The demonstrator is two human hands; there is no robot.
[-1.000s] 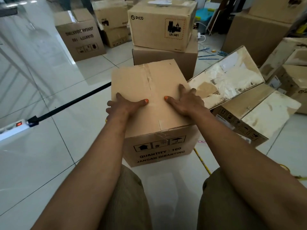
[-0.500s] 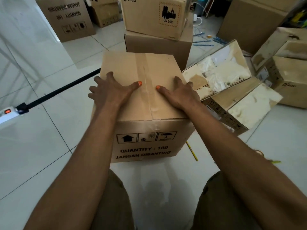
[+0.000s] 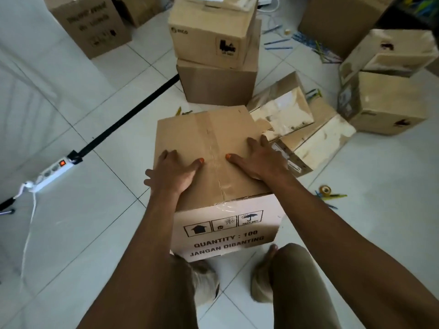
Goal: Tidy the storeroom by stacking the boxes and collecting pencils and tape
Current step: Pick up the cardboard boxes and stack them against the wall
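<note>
The left hand and the right hand both lie flat on top of the box, fingers spread and straight, one on each side of the taped seam. The fingers of the left hand reach over the left edge; the right hand lies near the right edge. They press on the box and do not grip it. The box stands on the floor directly in front of the person, just beyond the feet, and it is sealed, so what is inside cannot be seen. Its seam runs away from the person, a little to the left.

The stack of two boxes stands straight ahead, beyond the far edge of the box, with a small gap of floor between. I judge the next move is to bring the box to this stack; both hands are about equally near.

To the right, two worn boxes lean together, touching the box. A tape roll and some pencils lie on the floor at the right, and more pencils are scattered far behind the stack. All boxes look closed.
</note>
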